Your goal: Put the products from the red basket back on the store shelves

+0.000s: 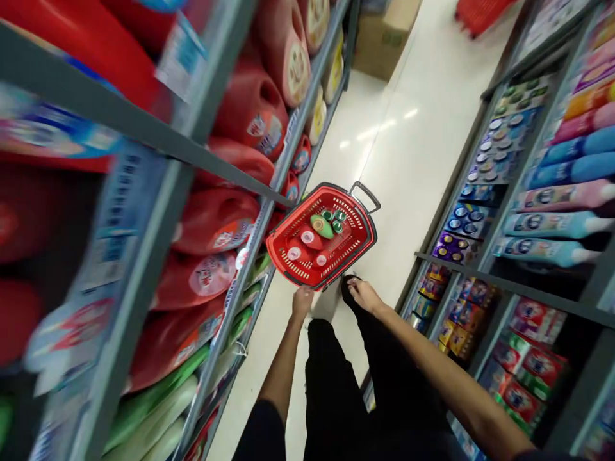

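Note:
A red shopping basket (317, 282) with a dark rim stands on the aisle floor, its pull handle raised at the far right corner. Inside it lie a green bottle (321, 226), several red bottles with pink caps and several green-rimmed cans (338, 226). My left hand (302, 301) is at the basket's near edge, fingers curled; whether it grips the rim cannot be made out. My right hand (362, 294) hangs just off the near right corner, above my dark shoe, with its fingers curled and nothing visible in it.
Shelves with large red detergent jugs (254, 109) rise close on the left. Shelving on the right holds colourful bottles (552, 224), cans and packs. A cardboard box (379, 45) stands ahead by the left shelf. Another red basket (480, 14) is on the floor farther ahead.

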### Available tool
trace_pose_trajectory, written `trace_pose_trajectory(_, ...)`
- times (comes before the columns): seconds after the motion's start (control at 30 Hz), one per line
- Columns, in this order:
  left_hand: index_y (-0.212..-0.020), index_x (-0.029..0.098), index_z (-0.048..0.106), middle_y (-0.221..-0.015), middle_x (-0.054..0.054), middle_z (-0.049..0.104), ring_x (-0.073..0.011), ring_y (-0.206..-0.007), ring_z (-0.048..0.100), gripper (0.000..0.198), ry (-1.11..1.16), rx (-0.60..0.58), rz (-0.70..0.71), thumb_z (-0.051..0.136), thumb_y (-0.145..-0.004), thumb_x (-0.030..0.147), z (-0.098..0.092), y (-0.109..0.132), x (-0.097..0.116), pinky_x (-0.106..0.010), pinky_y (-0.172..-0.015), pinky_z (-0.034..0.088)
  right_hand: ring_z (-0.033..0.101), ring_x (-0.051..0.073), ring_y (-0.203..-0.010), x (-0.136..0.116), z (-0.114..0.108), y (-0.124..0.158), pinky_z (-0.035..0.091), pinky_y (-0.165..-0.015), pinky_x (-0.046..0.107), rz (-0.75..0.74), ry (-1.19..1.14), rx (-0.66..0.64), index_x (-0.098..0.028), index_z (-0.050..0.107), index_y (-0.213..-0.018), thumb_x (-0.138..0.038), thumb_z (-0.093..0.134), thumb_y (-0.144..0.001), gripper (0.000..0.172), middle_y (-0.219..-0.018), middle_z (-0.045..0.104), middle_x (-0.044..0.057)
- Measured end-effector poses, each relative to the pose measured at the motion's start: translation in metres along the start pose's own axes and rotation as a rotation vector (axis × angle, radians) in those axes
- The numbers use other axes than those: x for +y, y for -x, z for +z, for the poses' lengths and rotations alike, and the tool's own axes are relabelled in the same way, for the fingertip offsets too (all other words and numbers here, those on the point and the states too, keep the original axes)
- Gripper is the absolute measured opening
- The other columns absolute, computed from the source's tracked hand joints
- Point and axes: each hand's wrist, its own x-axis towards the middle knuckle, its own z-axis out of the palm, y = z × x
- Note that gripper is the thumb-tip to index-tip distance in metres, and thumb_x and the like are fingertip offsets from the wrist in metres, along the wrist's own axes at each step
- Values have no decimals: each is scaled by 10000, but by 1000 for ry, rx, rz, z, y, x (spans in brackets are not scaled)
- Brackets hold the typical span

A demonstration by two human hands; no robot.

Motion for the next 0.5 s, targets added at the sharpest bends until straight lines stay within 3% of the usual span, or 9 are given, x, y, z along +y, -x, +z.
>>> trace_pose_trajectory(0.1, -1329, 84, 567, -1291, -182, 654, -238, -1163, 640, 423, 35, 32, -44, 608, -984, 327, 33, -105, 43, -367, -971, 516, 735, 184, -982, 17, 30, -23, 554, -881, 264, -30, -14, -59, -163, 670, -1173, -161, 523, -976, 246, -1123, 758, 91)
trace_pose_trajectory(0.2, -1438, 49, 438, -1427, -268, 537, -300, -1244, 597, 623, 39, 66, -130, 672, -939, 339, 65, -170, 60, -371, -972, 499, 735, 186, -988, 27, 47, -32, 565, -872, 260, -55, -1, -102, -176, 662, -1177, -148, 503, -981, 254, -1155, 748, 85)
trace_pose_trajectory(0.33, -1468, 49, 386, -1481, -286, 469, -341, -1272, 577, 689, 43, 65, -183, 708, -905, 282, 93, -203, 52, -394, -961, 502, 663, 185, -1167, 18, 58, -75, 519, -1025, 291, -119, 72, -135, -197, 601, -1302, -171, 397, -1036, 337, -1296, 679, 91)
trace_pose_trajectory(0.5, -1494, 159, 420, -1480, -178, 523, -265, -1316, 554, 538, 98, 45, -30, 578, -988, 248, 98, -214, 31, -358, -1045, 456, 587, 289, -1253, 12, 82, -183, 439, -1116, 445, -81, 296, -220, -129, 581, -1339, -50, 497, -945, 410, -1319, 633, 193)
